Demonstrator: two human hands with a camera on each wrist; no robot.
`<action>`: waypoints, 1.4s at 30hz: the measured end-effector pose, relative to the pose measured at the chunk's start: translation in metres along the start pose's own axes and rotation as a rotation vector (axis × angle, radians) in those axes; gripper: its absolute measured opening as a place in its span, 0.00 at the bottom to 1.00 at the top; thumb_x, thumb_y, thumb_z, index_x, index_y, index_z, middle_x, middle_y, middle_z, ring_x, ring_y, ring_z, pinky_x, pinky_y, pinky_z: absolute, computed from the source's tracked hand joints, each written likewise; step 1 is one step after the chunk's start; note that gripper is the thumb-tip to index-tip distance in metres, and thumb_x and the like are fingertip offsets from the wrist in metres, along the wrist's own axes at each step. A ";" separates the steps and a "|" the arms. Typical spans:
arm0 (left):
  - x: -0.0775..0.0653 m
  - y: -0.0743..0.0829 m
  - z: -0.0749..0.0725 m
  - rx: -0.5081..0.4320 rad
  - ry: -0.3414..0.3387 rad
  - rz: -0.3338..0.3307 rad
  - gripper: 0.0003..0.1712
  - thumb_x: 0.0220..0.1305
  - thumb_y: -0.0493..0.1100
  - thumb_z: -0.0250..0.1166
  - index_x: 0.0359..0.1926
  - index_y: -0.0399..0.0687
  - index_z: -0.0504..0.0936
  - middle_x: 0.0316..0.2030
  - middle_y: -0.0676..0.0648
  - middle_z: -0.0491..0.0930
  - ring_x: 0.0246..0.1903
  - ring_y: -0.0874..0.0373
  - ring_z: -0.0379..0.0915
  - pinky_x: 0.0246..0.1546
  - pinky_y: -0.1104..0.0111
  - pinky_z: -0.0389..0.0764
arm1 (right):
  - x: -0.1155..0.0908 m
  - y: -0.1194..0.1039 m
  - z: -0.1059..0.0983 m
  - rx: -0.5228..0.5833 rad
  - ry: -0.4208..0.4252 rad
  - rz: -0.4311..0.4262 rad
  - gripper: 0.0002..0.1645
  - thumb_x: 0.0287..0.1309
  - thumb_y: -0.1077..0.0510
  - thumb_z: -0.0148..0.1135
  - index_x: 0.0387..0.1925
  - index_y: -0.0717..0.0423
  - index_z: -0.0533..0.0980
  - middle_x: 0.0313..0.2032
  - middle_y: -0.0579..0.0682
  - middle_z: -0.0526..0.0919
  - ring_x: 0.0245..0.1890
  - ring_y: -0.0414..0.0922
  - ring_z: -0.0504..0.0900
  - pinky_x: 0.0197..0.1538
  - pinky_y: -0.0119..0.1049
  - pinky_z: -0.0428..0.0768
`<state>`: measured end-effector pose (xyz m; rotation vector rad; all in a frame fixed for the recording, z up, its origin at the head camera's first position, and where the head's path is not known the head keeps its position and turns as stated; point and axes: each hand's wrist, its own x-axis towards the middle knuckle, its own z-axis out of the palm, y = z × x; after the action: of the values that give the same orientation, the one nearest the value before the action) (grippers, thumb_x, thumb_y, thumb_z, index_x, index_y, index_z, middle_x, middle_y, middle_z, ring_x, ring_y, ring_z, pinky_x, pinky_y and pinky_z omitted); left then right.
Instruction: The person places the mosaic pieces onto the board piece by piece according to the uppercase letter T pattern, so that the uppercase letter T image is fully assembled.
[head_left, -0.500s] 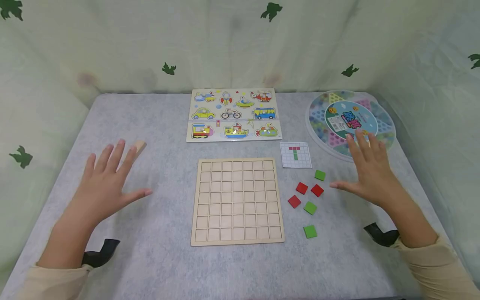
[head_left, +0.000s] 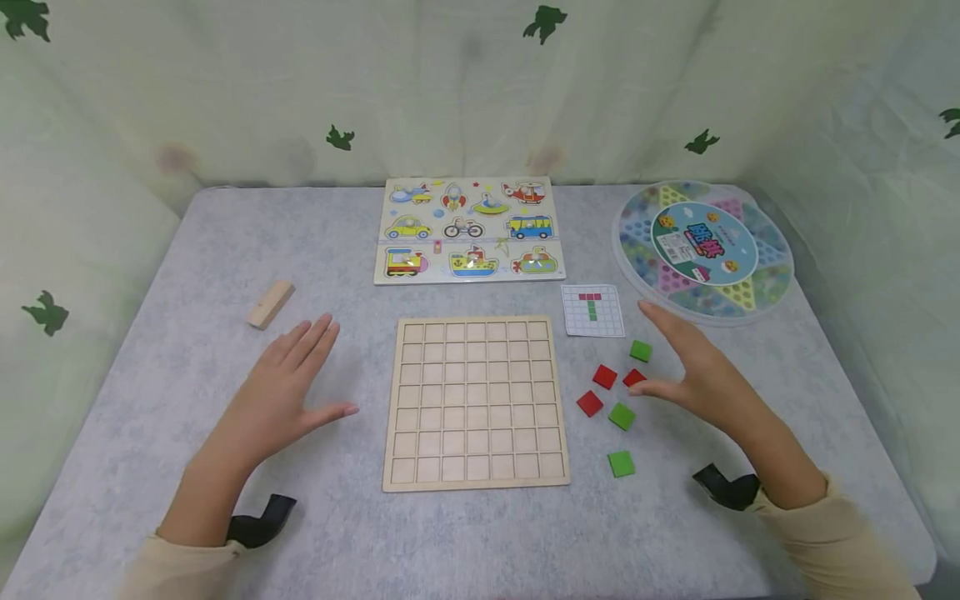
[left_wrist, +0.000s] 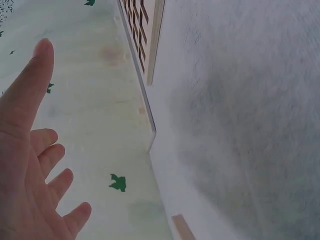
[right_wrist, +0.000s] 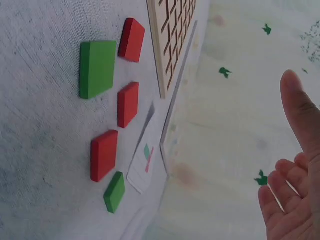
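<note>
A square wooden grid board [head_left: 477, 402] lies in the middle of the table in the head view. To its left hovers my left hand [head_left: 273, 404], fingers straight and thumb spread, holding nothing. Over the right side my right hand [head_left: 705, 375] is held with thumb and fingers apart, its thumb tip overlapping a red tile [head_left: 634, 379] in the head view. More red tiles [right_wrist: 128, 105] and several green tiles [right_wrist: 98, 69] lie scattered between that hand and the board. Behind them is a pattern card [head_left: 592, 311] printed with a red and green T shape.
A vehicle picture puzzle [head_left: 469, 231] stands at the table's back edge. At the back right is a round Chinese checkers set [head_left: 703, 250]. A small wooden block [head_left: 271, 304] lies beyond my left hand. Pale curtains [head_left: 450, 92] enclose the table.
Both hands have moved inward toward the board. The wooden block on the left and the round checkers set are now uncovered. My right hand has turned sideways over the tiles.
</note>
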<state>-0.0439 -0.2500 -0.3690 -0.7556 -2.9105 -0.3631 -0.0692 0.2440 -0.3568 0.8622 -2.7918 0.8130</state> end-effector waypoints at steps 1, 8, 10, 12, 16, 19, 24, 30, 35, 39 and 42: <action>0.000 0.003 0.003 -0.017 -0.014 -0.013 0.58 0.46 0.65 0.64 0.69 0.44 0.46 0.68 0.43 0.47 0.65 0.45 0.42 0.62 0.53 0.46 | 0.000 0.000 0.003 0.007 -0.006 -0.009 0.61 0.28 0.60 0.78 0.66 0.57 0.54 0.62 0.57 0.61 0.60 0.55 0.61 0.52 0.55 0.68; 0.004 0.015 0.023 -0.150 -0.074 -0.049 0.57 0.47 0.64 0.65 0.69 0.43 0.47 0.67 0.44 0.48 0.64 0.45 0.46 0.59 0.52 0.55 | -0.005 0.001 0.027 0.046 -0.050 -0.040 0.54 0.32 0.61 0.76 0.64 0.58 0.59 0.58 0.58 0.67 0.56 0.54 0.66 0.49 0.51 0.72; 0.005 0.017 0.027 -0.185 -0.089 -0.051 0.57 0.47 0.63 0.65 0.69 0.42 0.47 0.67 0.42 0.49 0.63 0.44 0.48 0.59 0.52 0.56 | -0.006 0.002 0.034 0.062 -0.043 -0.068 0.52 0.31 0.62 0.76 0.62 0.60 0.61 0.57 0.58 0.68 0.55 0.53 0.68 0.49 0.49 0.72; 0.006 0.019 0.031 -0.216 -0.106 -0.059 0.57 0.48 0.63 0.65 0.69 0.42 0.47 0.67 0.42 0.49 0.63 0.45 0.48 0.59 0.53 0.56 | -0.008 0.003 0.041 0.075 -0.040 -0.087 0.50 0.31 0.62 0.76 0.60 0.61 0.63 0.56 0.58 0.69 0.54 0.52 0.69 0.49 0.46 0.73; 0.006 0.023 0.038 -0.260 -0.139 -0.081 0.56 0.48 0.64 0.64 0.68 0.42 0.48 0.67 0.43 0.50 0.64 0.47 0.48 0.60 0.55 0.55 | -0.011 0.004 0.052 0.124 -0.055 -0.093 0.46 0.32 0.62 0.75 0.57 0.65 0.66 0.55 0.57 0.71 0.53 0.51 0.70 0.48 0.42 0.74; 0.006 0.024 0.043 -0.289 -0.164 -0.095 0.55 0.48 0.62 0.65 0.68 0.41 0.49 0.67 0.43 0.49 0.64 0.48 0.46 0.61 0.56 0.53 | -0.012 0.005 0.059 0.136 -0.076 -0.093 0.43 0.33 0.61 0.75 0.55 0.66 0.67 0.53 0.57 0.72 0.52 0.51 0.70 0.48 0.43 0.74; 0.006 0.025 0.052 -0.352 -0.187 -0.107 0.55 0.48 0.58 0.67 0.68 0.39 0.49 0.67 0.42 0.49 0.65 0.47 0.44 0.62 0.57 0.50 | -0.013 0.007 0.068 0.158 -0.122 -0.071 0.40 0.36 0.60 0.73 0.55 0.64 0.68 0.52 0.55 0.74 0.50 0.48 0.72 0.50 0.44 0.72; 0.005 0.024 0.061 -0.433 -0.206 -0.110 0.52 0.50 0.54 0.67 0.67 0.37 0.50 0.66 0.39 0.52 0.64 0.45 0.46 0.62 0.56 0.50 | -0.014 0.009 0.073 0.206 -0.235 0.035 0.34 0.44 0.58 0.69 0.55 0.61 0.70 0.53 0.53 0.73 0.54 0.49 0.70 0.53 0.46 0.70; 0.002 0.023 0.066 -0.456 -0.207 -0.115 0.48 0.51 0.54 0.66 0.67 0.38 0.54 0.65 0.41 0.55 0.63 0.46 0.49 0.61 0.55 0.53 | -0.015 0.008 0.074 0.219 -0.257 0.026 0.28 0.47 0.62 0.67 0.53 0.60 0.72 0.52 0.52 0.74 0.54 0.49 0.70 0.52 0.45 0.71; 0.001 0.022 0.069 -0.476 -0.190 -0.104 0.46 0.52 0.54 0.66 0.66 0.40 0.57 0.65 0.42 0.55 0.63 0.45 0.49 0.60 0.53 0.53 | -0.014 0.008 0.075 0.197 -0.258 -0.007 0.23 0.48 0.63 0.66 0.50 0.59 0.75 0.49 0.51 0.76 0.51 0.48 0.71 0.50 0.44 0.73; 0.000 0.021 0.072 -0.490 -0.182 -0.105 0.45 0.51 0.54 0.66 0.66 0.41 0.58 0.65 0.43 0.55 0.63 0.45 0.49 0.60 0.52 0.53 | -0.012 0.006 0.074 0.172 -0.272 -0.005 0.20 0.49 0.62 0.65 0.47 0.58 0.77 0.46 0.49 0.75 0.48 0.46 0.72 0.47 0.41 0.74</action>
<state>-0.0372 -0.2134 -0.4336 -0.7212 -3.0684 -1.1007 -0.0583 0.2155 -0.4259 1.0825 -2.9814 1.0183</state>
